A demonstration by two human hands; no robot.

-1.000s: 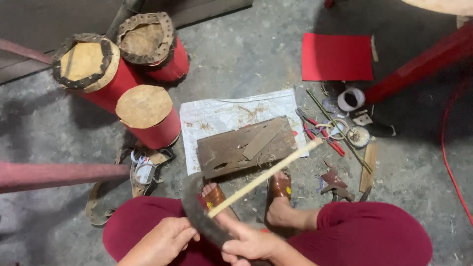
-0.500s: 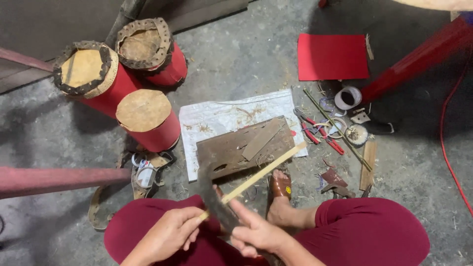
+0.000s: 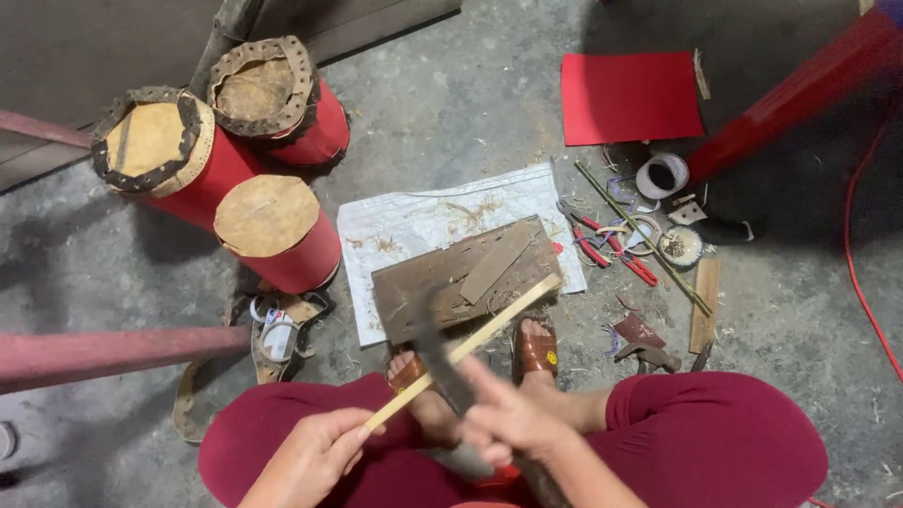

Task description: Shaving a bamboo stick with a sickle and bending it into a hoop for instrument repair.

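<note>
My left hand (image 3: 315,452) pinches the near end of the bamboo strip (image 3: 470,343), angling it away over the board (image 3: 466,277) for support. My right hand (image 3: 508,419) grips the dark knife (image 3: 437,343) against the strip, apparently to shave it.

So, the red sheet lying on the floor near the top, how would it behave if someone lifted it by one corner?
The red sheet looks thin and flat, so it would probably droop and feel light. It seems smooth, so it might slide if pushed.
</note>
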